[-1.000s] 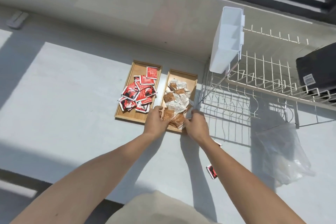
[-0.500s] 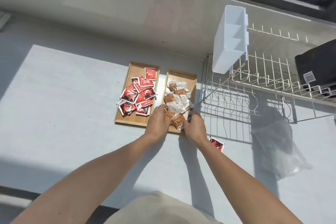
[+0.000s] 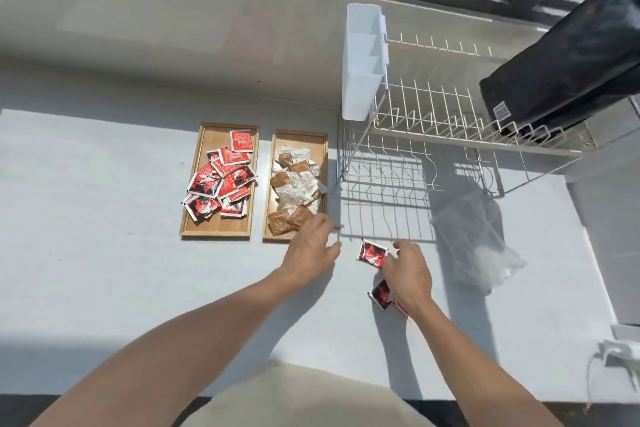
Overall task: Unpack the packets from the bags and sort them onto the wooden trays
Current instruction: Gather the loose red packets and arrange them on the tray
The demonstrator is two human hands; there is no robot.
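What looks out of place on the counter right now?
Two red packets lie loose on the counter by the right hand, off the left tray holding the other reds. A few reds overhang that tray's left edge.

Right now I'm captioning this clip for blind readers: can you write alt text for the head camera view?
A person's right hand reaches for a red packet lying loose on a pale counter, the left hand open beside it. Behind sit two wooden trays, the left tray piled with red packets, the right tray with brown and white ones, next to a wire dish rack.
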